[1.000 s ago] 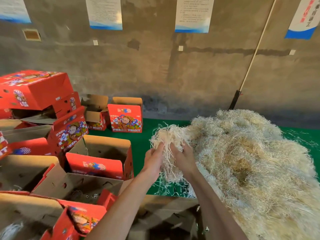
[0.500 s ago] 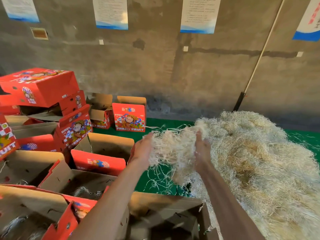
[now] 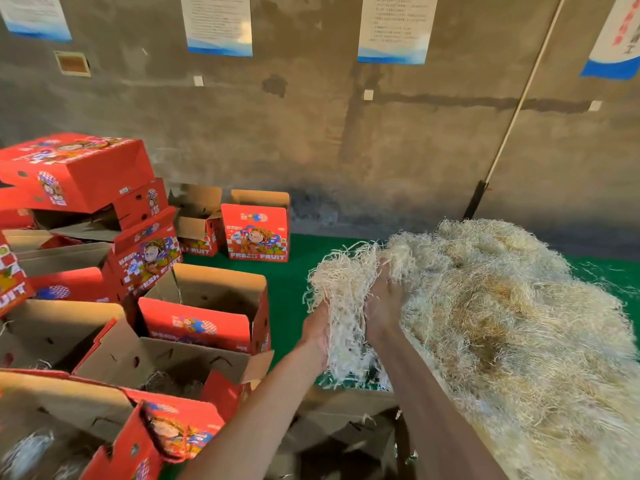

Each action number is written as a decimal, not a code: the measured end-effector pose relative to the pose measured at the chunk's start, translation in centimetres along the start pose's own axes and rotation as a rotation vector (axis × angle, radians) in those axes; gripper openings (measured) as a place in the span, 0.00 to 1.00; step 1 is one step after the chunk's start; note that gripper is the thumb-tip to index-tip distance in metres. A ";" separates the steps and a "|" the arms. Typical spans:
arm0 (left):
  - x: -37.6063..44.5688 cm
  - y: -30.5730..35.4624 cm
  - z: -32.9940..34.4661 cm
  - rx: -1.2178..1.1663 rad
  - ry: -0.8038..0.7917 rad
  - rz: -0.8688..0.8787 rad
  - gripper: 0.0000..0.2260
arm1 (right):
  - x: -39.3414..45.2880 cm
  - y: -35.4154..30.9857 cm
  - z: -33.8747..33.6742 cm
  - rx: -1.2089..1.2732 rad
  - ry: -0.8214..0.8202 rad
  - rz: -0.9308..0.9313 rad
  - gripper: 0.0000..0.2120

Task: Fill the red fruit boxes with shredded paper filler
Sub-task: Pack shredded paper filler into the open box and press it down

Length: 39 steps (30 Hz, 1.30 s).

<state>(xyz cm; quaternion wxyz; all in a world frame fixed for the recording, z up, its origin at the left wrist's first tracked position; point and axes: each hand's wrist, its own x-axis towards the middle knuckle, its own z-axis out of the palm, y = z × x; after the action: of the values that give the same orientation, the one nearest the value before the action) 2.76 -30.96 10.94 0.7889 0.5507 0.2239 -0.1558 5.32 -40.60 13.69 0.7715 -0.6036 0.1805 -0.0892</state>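
A big heap of pale shredded paper filler (image 3: 502, 317) covers the right side of the green surface. Between my hands hangs a clump of shredded paper (image 3: 341, 289), lifted off the heap's left edge. My left hand (image 3: 317, 332) cups the clump from below on its left side. My right hand (image 3: 382, 299) grips it from the right, fingers buried in the strands. An open red fruit box (image 3: 207, 313) stands just left of my hands, and an open box (image 3: 346, 431) lies directly beneath my arms.
Several open and stacked red fruit boxes (image 3: 79, 244) crowd the left side, some holding a little filler. Two more boxes (image 3: 256, 230) stand by the concrete wall. A long pole (image 3: 512, 116) leans against the wall at right. Green matting (image 3: 294, 282) shows between the boxes and the heap.
Both hands came down and closer together with the clump of filler after spreading it apart higher up. The camera view shifted slightly.
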 end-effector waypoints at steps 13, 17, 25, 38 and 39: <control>1.5 2.4 -5.9 0.174 0.204 0.209 0.46 | -0.4 0.8 -4.0 0.016 -0.025 -0.045 0.18; 0.5 0.9 -7.9 0.244 0.236 0.173 0.46 | -2.6 1.6 -6.0 -0.212 -0.039 -0.071 0.43; -1.9 -4.4 -10.6 0.324 -0.155 0.034 0.39 | -6.6 6.0 -10.2 -0.712 -0.311 -0.039 0.47; -2.9 -8.9 -14.8 0.735 -0.198 -0.146 0.54 | -9.3 9.3 -13.8 -1.033 -0.561 -0.057 0.28; -2.7 -9.1 -14.8 0.739 -0.171 -0.166 0.50 | -8.9 9.5 -13.9 -1.079 -0.541 -0.049 0.25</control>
<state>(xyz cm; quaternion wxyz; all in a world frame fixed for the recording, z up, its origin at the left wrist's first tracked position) -6.73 -20.16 0.80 0.5376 0.7629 0.1299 -0.3347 -8.94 -47.47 3.17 0.3726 -0.9150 -0.0164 0.1541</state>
